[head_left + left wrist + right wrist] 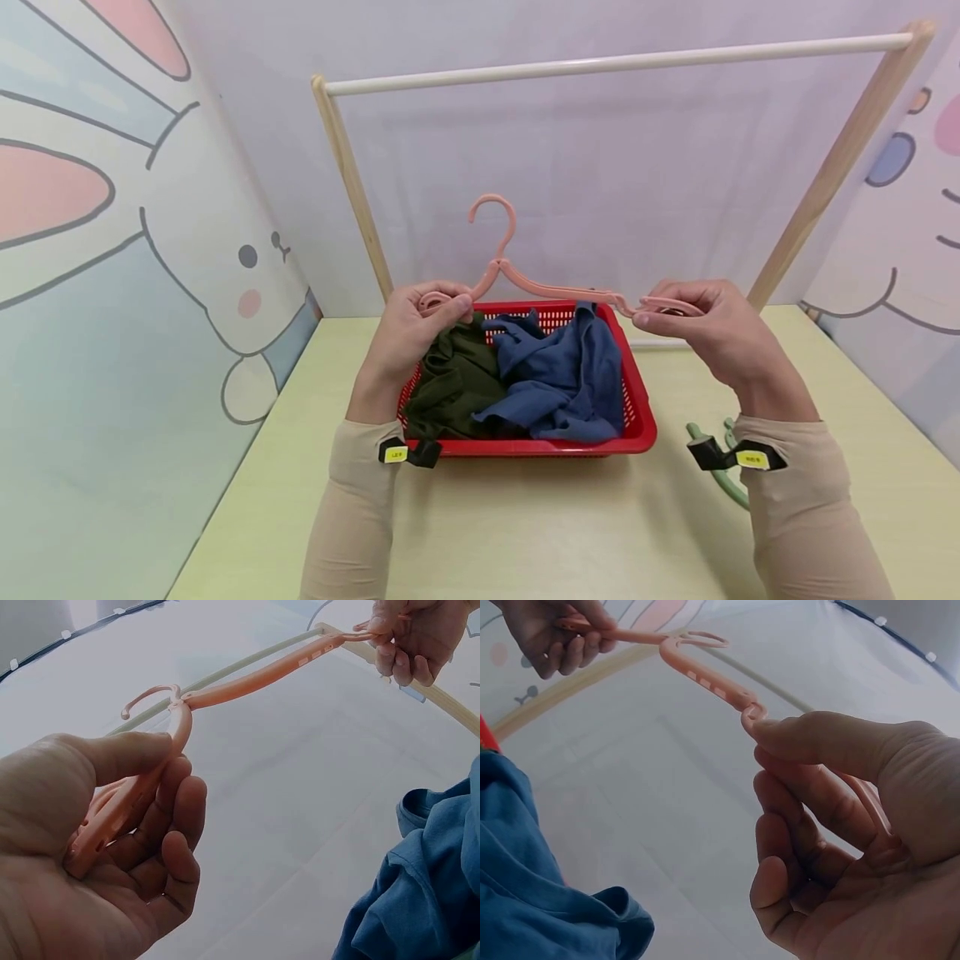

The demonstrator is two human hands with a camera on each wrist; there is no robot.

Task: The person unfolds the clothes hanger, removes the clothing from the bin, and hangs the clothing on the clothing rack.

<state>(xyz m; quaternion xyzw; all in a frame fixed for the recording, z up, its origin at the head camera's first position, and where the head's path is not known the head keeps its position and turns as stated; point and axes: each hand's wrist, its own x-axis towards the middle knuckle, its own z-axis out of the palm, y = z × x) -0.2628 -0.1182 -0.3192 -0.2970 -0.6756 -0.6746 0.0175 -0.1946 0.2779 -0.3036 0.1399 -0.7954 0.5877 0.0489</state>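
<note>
A pink plastic clothes hanger [558, 290] is stretched between both hands above a red basket [525, 448], its hook pointing up. My left hand [408, 329] pinches one arm of it between thumb and fingers. At the other end, my right hand [712, 325] grips the hanger's tip, thumb laid along it, as the right wrist view shows with the hanger [709, 681] running away to the far hand. Dark green cloth [457, 379] lies in the left part of the basket, and blue cloth [562, 383] fills the right part.
A rack with a white rail [615, 65] and wooden posts [840, 167] stands behind the basket. On the table [525, 533], a green hanger [727, 483] lies partly hidden under the right forearm. Panels with cartoon rabbits [247, 333] stand at both sides.
</note>
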